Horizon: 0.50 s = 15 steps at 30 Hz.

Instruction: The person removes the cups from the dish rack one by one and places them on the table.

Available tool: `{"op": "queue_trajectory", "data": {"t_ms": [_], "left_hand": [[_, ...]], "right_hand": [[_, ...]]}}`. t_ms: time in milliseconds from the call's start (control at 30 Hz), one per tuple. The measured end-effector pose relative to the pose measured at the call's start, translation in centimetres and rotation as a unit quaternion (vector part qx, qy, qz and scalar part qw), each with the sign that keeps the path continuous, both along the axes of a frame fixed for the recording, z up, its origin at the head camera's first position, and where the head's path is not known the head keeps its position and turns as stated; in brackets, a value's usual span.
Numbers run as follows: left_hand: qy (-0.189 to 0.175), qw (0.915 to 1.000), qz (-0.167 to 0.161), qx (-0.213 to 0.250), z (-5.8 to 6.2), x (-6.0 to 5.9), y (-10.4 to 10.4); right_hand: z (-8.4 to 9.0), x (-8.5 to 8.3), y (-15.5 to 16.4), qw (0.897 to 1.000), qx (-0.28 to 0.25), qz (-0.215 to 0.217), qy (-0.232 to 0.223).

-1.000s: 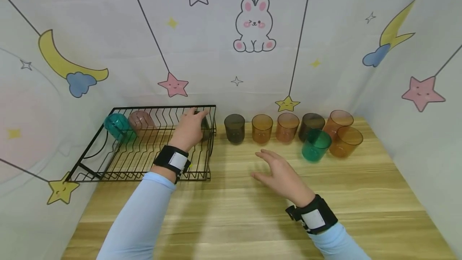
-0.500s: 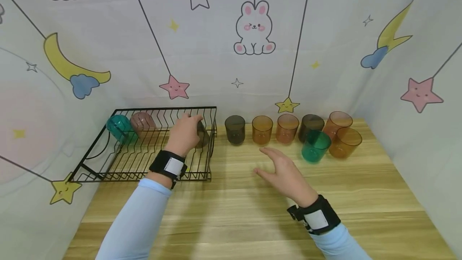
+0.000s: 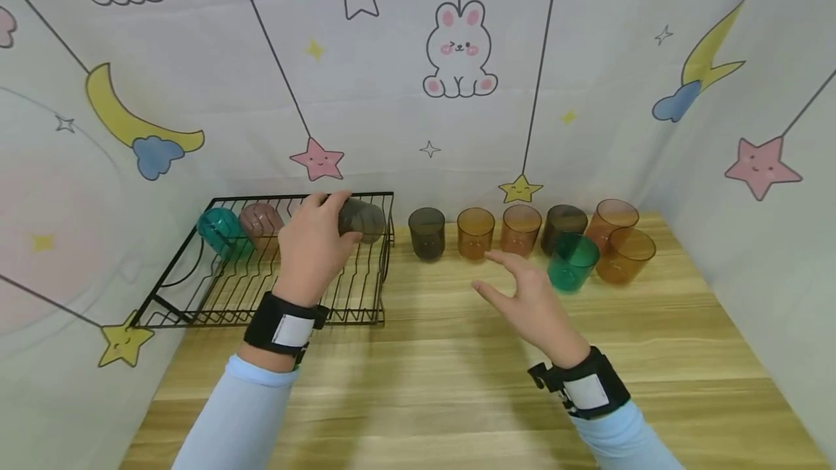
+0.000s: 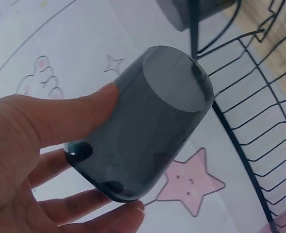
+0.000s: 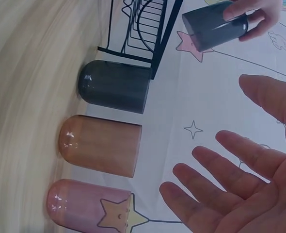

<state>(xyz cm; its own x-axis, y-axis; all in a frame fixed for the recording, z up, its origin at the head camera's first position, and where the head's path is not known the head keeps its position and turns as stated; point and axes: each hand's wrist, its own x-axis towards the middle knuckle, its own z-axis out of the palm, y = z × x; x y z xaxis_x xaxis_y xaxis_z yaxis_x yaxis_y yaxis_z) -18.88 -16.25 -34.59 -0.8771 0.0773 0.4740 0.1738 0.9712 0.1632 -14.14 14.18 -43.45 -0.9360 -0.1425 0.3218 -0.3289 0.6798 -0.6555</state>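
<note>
My left hand [image 3: 312,245] holds a smoky grey tumbler [image 3: 367,222] over the right end of the black wire dish rack [image 3: 261,323]. The tumbler lies tilted on its side, its closed base facing right. In the left wrist view, thumb and fingers wrap the grey tumbler [image 4: 148,126] near its open rim. My right hand [image 3: 537,304] hovers over the table with fingers spread and nothing in its grasp. Nearest to it are an amber tumbler [image 3: 475,238], a pinkish tumbler [image 3: 521,234] and a green tumbler [image 3: 570,270].
Within the rack's left end sit a teal tumbler [image 3: 218,227] and a pink tumbler [image 3: 261,220]. Beside the rack stands another dark grey tumbler [image 3: 427,238]. Several more tumblers cluster at the back right, including an orange one [image 3: 628,260]. A patterned cloth wall [image 3: 392,107] closes off the back.
My left hand has lifted the grey tumbler from the rack's slots and turned it onto its side, the hand shifting left. My right hand has drifted slightly right and up.
</note>
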Motion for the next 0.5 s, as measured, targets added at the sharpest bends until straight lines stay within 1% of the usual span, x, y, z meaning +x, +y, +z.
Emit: {"op": "queue_trajectory", "data": {"t_ms": [133, 300, 400, 500], "left_hand": [[0.032, 0.999, -0.008, 0.031, 0.4, 1.5, 0.5], [0.046, 0.9935, -0.034, 0.098, 0.2, 3.1, 1.3], [0.05, 0.9858, -0.058, 0.15, -0.3, 3.7, 1.8], [0.049, 0.9757, -0.076, 0.2, -1.1, 4.2, 2.4]], "right_hand": [[0.5, 0.1, 0.4, 1.0, 0.001, -0.003, 0.014], [1.1, 0.1, 0.9, 1.0, -0.008, -0.005, 0.008], [1.2, 0.0, 1.2, 1.0, -0.014, 0.002, -0.007], [1.2, 0.0, 1.5, 1.0, -0.014, 0.012, -0.025]]}}
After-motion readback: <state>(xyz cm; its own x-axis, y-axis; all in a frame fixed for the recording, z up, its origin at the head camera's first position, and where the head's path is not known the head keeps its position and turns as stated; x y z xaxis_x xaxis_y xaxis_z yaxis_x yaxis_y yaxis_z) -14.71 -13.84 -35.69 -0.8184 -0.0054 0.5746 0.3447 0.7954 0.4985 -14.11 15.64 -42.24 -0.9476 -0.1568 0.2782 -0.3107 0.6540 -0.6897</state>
